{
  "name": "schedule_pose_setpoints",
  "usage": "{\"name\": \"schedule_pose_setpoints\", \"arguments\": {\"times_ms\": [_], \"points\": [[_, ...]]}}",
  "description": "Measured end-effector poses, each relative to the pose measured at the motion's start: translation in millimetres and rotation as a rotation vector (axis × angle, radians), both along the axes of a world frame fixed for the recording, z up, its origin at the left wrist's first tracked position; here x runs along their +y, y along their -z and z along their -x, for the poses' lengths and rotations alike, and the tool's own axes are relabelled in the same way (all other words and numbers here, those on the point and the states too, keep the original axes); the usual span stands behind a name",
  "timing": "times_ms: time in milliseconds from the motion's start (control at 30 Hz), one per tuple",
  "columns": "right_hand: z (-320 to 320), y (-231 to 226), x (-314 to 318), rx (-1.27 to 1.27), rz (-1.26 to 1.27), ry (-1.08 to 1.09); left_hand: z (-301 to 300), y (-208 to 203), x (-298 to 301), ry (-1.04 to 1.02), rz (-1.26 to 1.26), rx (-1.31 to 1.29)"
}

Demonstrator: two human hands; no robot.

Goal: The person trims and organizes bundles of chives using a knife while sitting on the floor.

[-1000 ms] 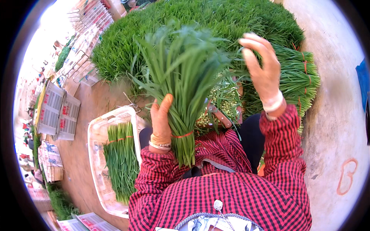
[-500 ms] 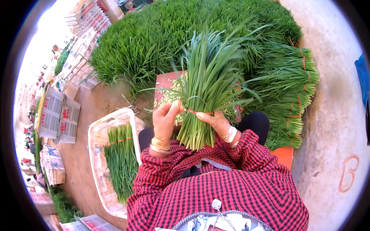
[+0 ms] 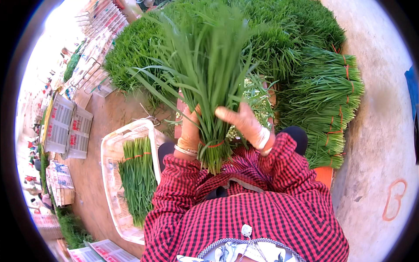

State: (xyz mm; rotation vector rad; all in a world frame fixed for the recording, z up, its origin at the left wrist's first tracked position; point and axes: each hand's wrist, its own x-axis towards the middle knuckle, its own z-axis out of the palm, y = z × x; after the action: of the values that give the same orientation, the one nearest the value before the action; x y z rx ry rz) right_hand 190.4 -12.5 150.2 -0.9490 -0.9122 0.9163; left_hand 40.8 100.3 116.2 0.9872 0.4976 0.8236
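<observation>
A bunch of garlic chives (image 3: 209,91) stands upright before me, its cut ends down and its leaf tops blurred by motion. A red rubber band (image 3: 217,144) circles it near the cut ends. My left hand (image 3: 189,131), gloved, grips the bunch's left side above the band, with its fingers partly hidden by leaves. From the right, my gloved right hand (image 3: 245,122) clasps the bunch higher up; its thumb lies across the front and its other fingers are largely hidden. Behind the bunch is a reddish board (image 3: 179,105) strewn with pale trimmings.
Loose green chives (image 3: 288,39) form a large heap ahead. Banded bunches (image 3: 327,96) are stacked along the right, by a pale concrete strip (image 3: 371,144). At my left stands a white plastic basket (image 3: 106,163) holding banded chives (image 3: 139,183). Grey crates (image 3: 59,124) stand farther left.
The bunch has shifted left and turned, its leaves swinging. Both hands have moved from the band to the stems above it; the left has let go of the band's edge.
</observation>
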Motion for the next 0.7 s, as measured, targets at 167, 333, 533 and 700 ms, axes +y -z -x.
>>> {"name": "schedule_pose_setpoints", "arguments": {"times_ms": [167, 333, 533, 700], "points": [[-23.4, -30.1, 1.5, 0.315, 0.037, 0.147, 5.5, -15.8, -12.7, -0.029, 0.264, -0.076], [-39.9, -14.5, -16.9, 0.222, 0.015, 0.145, 26.9, -4.1, -4.5, 0.113, 0.449, -0.358], [-48.9, -8.9, -20.5, 0.107, 0.168, 0.095, 27.2, 8.6, -3.9, 0.004, 0.398, -0.272], [-52.2, -30.7, -27.7, -0.044, 0.186, -0.107, 25.0, -14.2, -11.6, 0.048, 0.407, -0.276]]}}
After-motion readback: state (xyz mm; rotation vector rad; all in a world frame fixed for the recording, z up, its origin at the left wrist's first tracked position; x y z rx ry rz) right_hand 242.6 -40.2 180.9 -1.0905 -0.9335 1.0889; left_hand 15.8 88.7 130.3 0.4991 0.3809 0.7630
